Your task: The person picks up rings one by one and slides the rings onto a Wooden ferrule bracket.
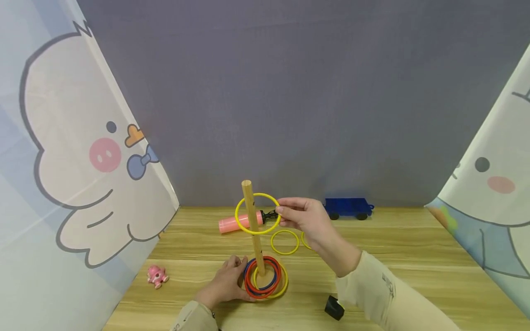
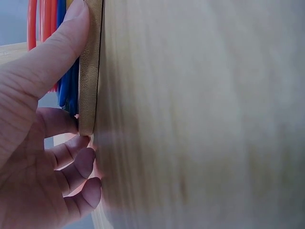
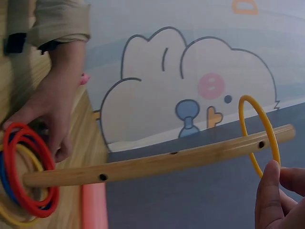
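Note:
My right hand (image 1: 308, 220) pinches a yellow ring (image 1: 237, 212) between thumb and fingers. In the right wrist view this ring encircles the upper end of the upright wooden post (image 3: 143, 163). My left hand (image 1: 225, 282) grips the edge of the post's wooden base (image 2: 88, 95), thumb on top and fingers curled at the rim. Red rings (image 3: 13, 176), blue rings (image 2: 75, 88) and a yellow ring (image 1: 286, 280) lie stacked round the post's foot.
Behind the post lies a pink hand pump (image 1: 227, 224) with a black end. One yellow ring (image 1: 272, 242) lies on the table; another is partly hidden by my right hand. A blue toy wagon (image 1: 348, 208) stands at the back, a pink figurine (image 1: 157, 275) left, a black object (image 1: 334, 308) front right.

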A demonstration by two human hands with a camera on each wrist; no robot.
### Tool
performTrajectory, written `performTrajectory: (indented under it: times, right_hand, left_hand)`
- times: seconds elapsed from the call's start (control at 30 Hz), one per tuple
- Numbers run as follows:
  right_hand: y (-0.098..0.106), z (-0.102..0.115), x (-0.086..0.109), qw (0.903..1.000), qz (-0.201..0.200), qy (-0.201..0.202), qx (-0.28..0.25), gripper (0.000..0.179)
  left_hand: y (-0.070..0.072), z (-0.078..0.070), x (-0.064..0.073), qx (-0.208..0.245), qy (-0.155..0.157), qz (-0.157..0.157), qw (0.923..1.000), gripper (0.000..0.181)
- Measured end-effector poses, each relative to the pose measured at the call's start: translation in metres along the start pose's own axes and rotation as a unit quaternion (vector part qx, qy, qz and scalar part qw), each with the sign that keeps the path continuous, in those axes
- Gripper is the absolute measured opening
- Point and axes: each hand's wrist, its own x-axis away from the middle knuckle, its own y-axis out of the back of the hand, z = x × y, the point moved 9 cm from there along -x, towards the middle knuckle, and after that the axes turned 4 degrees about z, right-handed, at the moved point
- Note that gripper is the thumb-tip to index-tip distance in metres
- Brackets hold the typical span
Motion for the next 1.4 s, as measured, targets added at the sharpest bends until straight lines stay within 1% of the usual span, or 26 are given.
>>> performTrajectory:
  times: [0.17,0.33,0.47,0.57,0.67,0.83,0.97,1.07,1.17,1.23,1.3,1.4]
  right_hand:
    - [0.005,-0.037,-0.001,0.9994,0.023,-0.022,0.014,0.031]
    - [0.009,-0.085,-0.001,0.9977,0.042,-0.046,0.028,0.033]
    - [0.011,-0.123,-0.001,0.9957,0.042,-0.067,0.049,0.032]
    - [0.012,-0.147,0.001,0.9945,0.039,-0.077,0.058,0.031]
    - [0.014,-0.162,0.002,0.9941,0.036,-0.079,0.065,0.030]
    - [0.016,-0.176,0.000,0.9943,0.029,-0.076,0.069,0.027]
    - [0.018,-0.183,-0.004,0.9944,0.017,-0.069,0.078,0.019]
    - [0.022,-0.185,-0.007,0.9934,0.007,-0.059,0.098,0.014]
    - [0.032,-0.181,-0.012,0.9908,-0.002,-0.040,0.130,0.012]
    - [0.043,-0.176,-0.016,0.9868,-0.017,-0.027,0.159,0.012]
    - [0.058,-0.172,-0.022,0.9805,-0.040,-0.018,0.191,0.009]
    - [0.086,-0.167,-0.030,0.9659,-0.090,-0.012,0.242,0.005]
  left_hand:
    - [0.000,-0.001,-0.001,0.002,0.003,0.003,1.0000,0.117]
    - [0.000,-0.001,0.001,0.008,0.000,0.003,1.0000,0.111]
    - [0.002,-0.002,0.003,0.006,-0.006,-0.006,0.9999,0.103]
    - [0.003,-0.003,0.003,-0.001,-0.010,-0.012,0.9999,0.107]
    - [0.004,-0.004,0.003,-0.009,-0.008,-0.014,0.9998,0.113]
    - [0.002,-0.002,0.002,-0.008,-0.004,-0.012,0.9999,0.117]
    - [0.001,-0.001,0.002,-0.005,-0.003,-0.010,0.9999,0.117]
    - [0.002,-0.002,0.001,-0.002,-0.002,-0.009,1.0000,0.117]
    - [0.001,-0.001,0.001,0.002,0.001,-0.005,1.0000,0.117]
    - [0.000,0.000,0.001,0.001,0.003,-0.005,1.0000,0.117]
    - [-0.001,0.002,0.000,0.000,0.005,-0.003,1.0000,0.117]
    - [-0.001,0.002,0.000,-0.006,0.004,-0.005,1.0000,0.116]
